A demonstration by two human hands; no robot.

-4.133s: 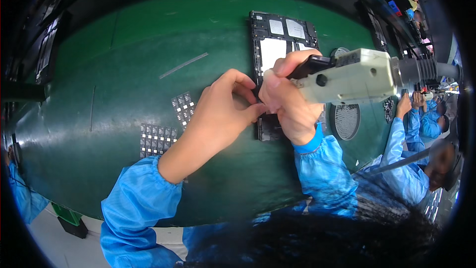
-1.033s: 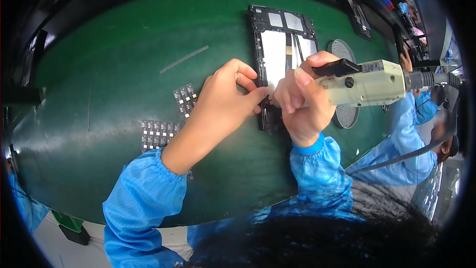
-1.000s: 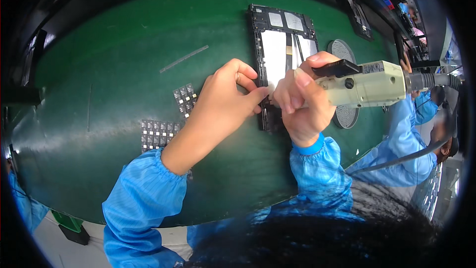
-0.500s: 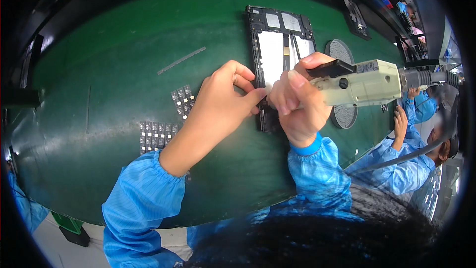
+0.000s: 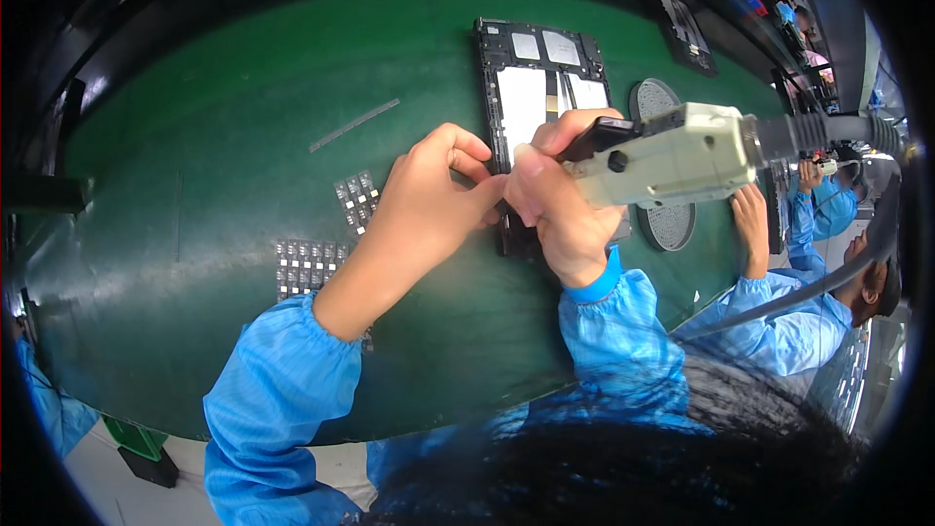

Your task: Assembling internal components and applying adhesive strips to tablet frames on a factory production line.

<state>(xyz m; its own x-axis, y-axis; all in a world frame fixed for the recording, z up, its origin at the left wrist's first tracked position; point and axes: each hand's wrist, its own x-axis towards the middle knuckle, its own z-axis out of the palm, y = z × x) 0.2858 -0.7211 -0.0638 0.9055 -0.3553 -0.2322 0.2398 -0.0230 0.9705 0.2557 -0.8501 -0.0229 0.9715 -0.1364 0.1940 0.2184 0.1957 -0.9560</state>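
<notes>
An opened tablet (image 5: 521,102), black-framed with white panels inside, lies lengthwise in front of me. At its left edge the fingers of my left hand (image 5: 433,185) are bent and closed against the frame; their tips are partly hidden. My right hand (image 5: 560,200) is wrapped round the front of a cream electric screwdriver (image 5: 672,158) with a black lever, held sideways over the tablet's lower part. Its bit is hidden behind my fingers. My left thumb meets the right hand's fingertips.
Sheets of small dark parts (image 5: 307,268) lie left of my left forearm, with a thin grey strip (image 5: 355,125) beyond. A round grey tray (image 5: 667,229) sits behind the screwdriver. Another black frame (image 5: 677,24) lies far right. A grey hose (image 5: 818,131) leads off right, near a co-worker (image 5: 789,317).
My right hand and the screwdriver have shifted a little to the left, nearer my left hand. The left hand has hardly moved and stays at the tablet's edge.
</notes>
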